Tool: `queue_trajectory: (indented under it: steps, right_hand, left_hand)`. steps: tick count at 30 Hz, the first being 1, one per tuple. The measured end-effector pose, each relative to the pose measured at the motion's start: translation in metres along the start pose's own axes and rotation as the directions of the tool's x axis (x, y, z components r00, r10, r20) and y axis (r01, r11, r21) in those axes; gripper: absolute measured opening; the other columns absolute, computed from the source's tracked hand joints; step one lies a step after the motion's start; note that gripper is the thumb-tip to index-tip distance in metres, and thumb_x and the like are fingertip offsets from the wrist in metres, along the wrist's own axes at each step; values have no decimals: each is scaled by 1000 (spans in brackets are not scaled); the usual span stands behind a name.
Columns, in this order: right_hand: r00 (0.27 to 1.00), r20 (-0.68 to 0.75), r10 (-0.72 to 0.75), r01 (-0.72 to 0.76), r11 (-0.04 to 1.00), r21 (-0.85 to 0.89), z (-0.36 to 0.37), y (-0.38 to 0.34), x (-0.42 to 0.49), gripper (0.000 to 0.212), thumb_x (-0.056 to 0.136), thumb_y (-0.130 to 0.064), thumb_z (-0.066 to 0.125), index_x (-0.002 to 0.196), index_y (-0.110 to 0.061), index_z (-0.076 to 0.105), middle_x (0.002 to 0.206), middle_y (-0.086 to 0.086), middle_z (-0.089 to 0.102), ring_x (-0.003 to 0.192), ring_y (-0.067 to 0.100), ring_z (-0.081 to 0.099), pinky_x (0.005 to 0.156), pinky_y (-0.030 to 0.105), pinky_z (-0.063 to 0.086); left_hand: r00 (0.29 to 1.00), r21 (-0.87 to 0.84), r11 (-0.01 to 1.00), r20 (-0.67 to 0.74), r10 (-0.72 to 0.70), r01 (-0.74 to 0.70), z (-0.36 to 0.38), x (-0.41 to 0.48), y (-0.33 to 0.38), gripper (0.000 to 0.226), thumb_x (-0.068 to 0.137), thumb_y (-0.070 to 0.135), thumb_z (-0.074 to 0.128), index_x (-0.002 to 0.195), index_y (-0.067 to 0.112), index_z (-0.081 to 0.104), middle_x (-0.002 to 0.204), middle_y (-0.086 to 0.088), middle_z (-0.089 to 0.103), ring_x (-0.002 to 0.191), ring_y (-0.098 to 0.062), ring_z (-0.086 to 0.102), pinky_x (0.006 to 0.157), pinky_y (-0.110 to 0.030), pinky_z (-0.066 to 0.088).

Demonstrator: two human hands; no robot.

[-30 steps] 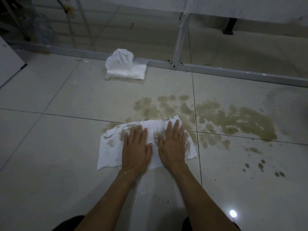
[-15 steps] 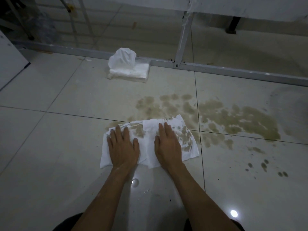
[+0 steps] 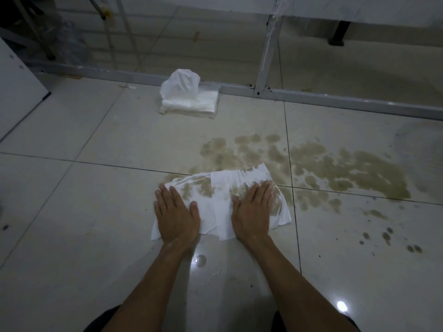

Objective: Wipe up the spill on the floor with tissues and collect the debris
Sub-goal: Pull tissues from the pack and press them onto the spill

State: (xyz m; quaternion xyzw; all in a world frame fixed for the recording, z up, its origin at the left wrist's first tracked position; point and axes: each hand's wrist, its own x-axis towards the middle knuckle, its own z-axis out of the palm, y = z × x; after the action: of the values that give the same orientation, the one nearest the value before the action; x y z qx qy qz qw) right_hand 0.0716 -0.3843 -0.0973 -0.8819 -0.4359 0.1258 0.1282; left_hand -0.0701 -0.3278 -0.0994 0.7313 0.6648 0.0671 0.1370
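White tissues (image 3: 219, 197), stained brown in patches, lie spread flat on the tiled floor. My left hand (image 3: 176, 215) presses flat on their left part with straight fingers. My right hand (image 3: 254, 212) presses flat on their right part, fingers pointing up and right onto the wet stain. A brown spill (image 3: 335, 168) spreads over the tiles beyond and to the right of the tissues, with small separate drops (image 3: 388, 238) at the lower right.
A pack of white tissues (image 3: 189, 100) with one sheet pulled up sits on the floor beyond the spill. Behind it runs a grey metal frame rail (image 3: 335, 100) with an upright post (image 3: 266, 56). A white panel (image 3: 16, 97) stands at the left.
Both hands have slid apart on the tissues, the left one leftward and toward me, the right one to the right. The tissues have spread wider and show more brown stain.
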Motion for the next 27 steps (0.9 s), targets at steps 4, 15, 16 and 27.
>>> queue_trajectory:
  steps: [4,15,16,27]
  right_hand:
    - [994,80,-74,73,997,18,-4,-7,-2,66,100,-36,24,145,8,3,154,29,-7,144,36,-10,117,41,-7]
    - [997,51,62,-65,995,73,-18,-1,0,76,93,-43,30,145,7,6,154,28,0,144,37,-4,117,43,0]
    - [997,65,30,-34,997,75,-18,-3,0,77,90,-44,24,145,7,6,154,28,0,144,36,-2,118,42,0]
    - [899,320,-298,249,951,184,-23,-20,-5,70,88,-34,20,145,6,9,155,26,6,146,31,4,117,32,0]
  left_hand:
    - [999,-54,999,32,-6,8,-5,1,2,82,82,47,22,145,-2,5,156,-22,0,145,-33,-1,118,-40,2]
    - [997,-233,972,70,-26,41,-21,-12,16,69,86,21,51,143,-1,19,151,-18,24,137,-31,20,110,-39,27]
    - [997,-277,961,71,-6,25,-21,-14,18,67,86,19,50,143,0,20,150,-17,26,137,-30,20,109,-39,30]
    - [953,-474,849,61,298,-235,-10,-20,30,49,92,8,44,140,5,34,147,-12,37,137,-22,30,110,-19,17]
